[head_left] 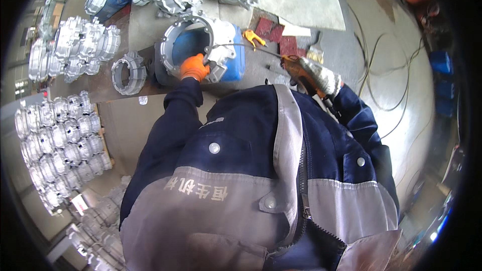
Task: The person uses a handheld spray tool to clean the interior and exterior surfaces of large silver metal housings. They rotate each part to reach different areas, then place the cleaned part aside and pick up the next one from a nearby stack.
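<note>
A silver cast metal housing (219,52) with a wide round opening rests on a blue plastic container (235,65) on the bench. My left hand (195,67), in an orange glove, is closed on the near rim of this housing. To the right, my right hand (314,76) grips a hand-held tool, its body partly hidden by the fingers. The tool's long thin rod (261,49) reaches left, its tip at the right side of the housing's opening. Whether the tip touches the metal I cannot tell.
A yellow-orange air gun (254,38), dark red abrasive pads (265,27) and a paintbrush (316,50) lie behind the rod. More housings stand left, such as a ring-shaped one (129,74) and stacked castings (60,140). A thin hose (369,65) loops at the right.
</note>
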Available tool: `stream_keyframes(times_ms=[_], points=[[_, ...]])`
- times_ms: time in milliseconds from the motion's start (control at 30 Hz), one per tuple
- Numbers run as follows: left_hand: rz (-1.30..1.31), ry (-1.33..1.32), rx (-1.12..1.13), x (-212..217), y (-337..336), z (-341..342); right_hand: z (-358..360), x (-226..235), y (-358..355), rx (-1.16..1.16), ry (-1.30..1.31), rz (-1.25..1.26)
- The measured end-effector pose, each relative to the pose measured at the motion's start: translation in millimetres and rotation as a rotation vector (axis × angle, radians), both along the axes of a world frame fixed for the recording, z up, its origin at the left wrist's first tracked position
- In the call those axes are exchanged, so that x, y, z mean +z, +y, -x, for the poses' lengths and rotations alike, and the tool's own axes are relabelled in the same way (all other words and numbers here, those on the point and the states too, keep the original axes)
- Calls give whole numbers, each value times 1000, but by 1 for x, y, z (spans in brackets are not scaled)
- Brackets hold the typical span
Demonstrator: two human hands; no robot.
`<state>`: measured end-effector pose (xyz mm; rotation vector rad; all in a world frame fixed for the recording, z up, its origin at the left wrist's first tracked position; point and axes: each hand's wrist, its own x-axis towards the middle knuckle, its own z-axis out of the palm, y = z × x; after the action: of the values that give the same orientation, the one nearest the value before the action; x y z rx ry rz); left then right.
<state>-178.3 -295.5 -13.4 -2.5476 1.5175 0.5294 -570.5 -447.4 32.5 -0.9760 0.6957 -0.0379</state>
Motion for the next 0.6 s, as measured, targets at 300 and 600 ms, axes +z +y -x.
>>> stream_keyframes(times_ms=[300, 600], points=[[94, 158, 32, -3, 12, -14, -152, 17, 9, 311, 194, 588], [172, 286, 25, 12, 15, -26, -206, 28, 4, 63, 202, 823]])
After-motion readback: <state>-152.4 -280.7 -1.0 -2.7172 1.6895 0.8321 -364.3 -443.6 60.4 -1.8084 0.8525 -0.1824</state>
